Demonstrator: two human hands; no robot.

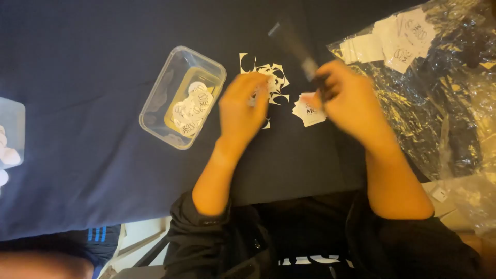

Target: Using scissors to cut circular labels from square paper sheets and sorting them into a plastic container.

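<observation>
A: Right hand (343,95) is closing around dark scissors (297,49), blades pointing up and away from the body. It looks to be pinching a square white sticker sheet (309,111) too; blur makes that hard to tell.

B: Left?

A: Left hand (243,106) is hovering over the white offcuts (271,77), fingers curled. Can't tell if it's gripping anything.

B: Why the tub there?

A: Clear plastic tub (181,95) is sitting just left of that hand, likely for easy reach. It's holding round cut stickers (192,108). Uncut sheets are waiting in the clear bag (434,88) on the right. Everything's lying on the dark cloth (77,129) covering the bench.
</observation>
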